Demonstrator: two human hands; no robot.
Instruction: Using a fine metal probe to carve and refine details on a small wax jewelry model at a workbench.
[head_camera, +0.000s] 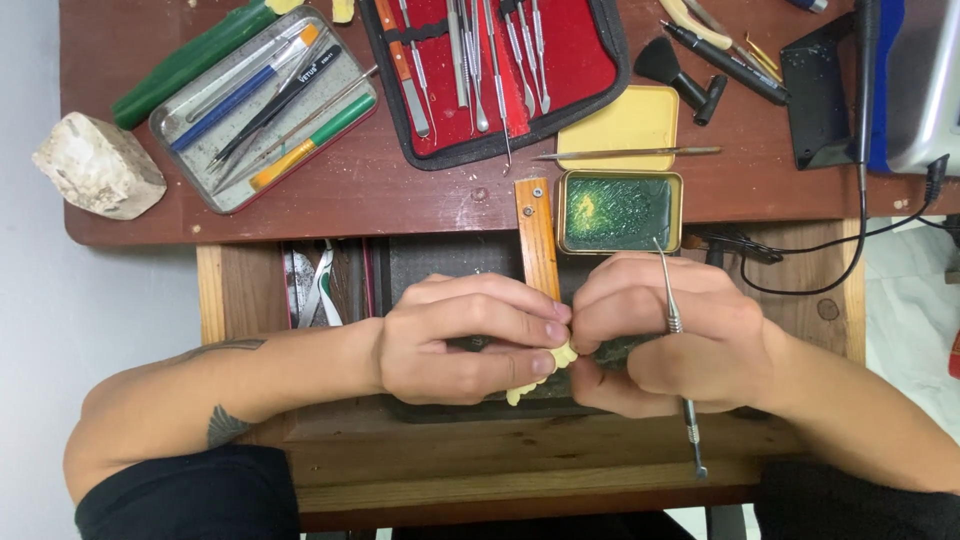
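Note:
My left hand (465, 338) pinches a small pale yellow wax piece (556, 360) between thumb and fingers, just over a wooden bench peg (537, 240). My right hand (672, 335) meets it at the same piece, fingertips touching it, and also holds a thin metal carving tool (676, 330) that runs across the hand, one tip toward the green tin, the other toward me. Both hands hover over an open drawer.
An open tin of green wax (618, 211) with its yellow lid (625, 125) lies behind the hands. A red-lined tool case (585, 60), a tray of pens and tools (262, 110), a whitish stone block (98, 165), a black brush (680, 80) and a cable (830, 255) crowd the desk.

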